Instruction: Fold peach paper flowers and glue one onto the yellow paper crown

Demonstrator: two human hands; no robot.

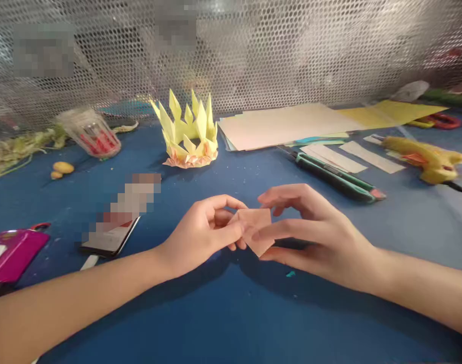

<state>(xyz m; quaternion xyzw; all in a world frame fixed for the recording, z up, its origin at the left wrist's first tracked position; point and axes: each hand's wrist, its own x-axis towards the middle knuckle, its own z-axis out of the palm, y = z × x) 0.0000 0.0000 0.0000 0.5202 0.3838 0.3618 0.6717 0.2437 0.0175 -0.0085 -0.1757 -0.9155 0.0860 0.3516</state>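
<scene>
A small folded piece of pink paper (258,218) is held over the blue table, between my two hands. My left hand (210,225) pinches its left side, with the thumb on top and the other fingers curled beneath. My right hand (314,230) is at the paper's right side, its fingers bent around the edge; one fingertip rests on the face and another finger touches the lower corner. Beyond the hands a yellow paper crown (191,129) with pink folded pieces along its base stands upright.
A phone (113,232) and a magenta object (16,253) lie left. Behind are a clear cup (96,136) and a metal mesh (234,55). Paper sheets (287,124), a green cutter (337,177), paper strips (373,155) and a yellow glue gun (431,156) lie at the right.
</scene>
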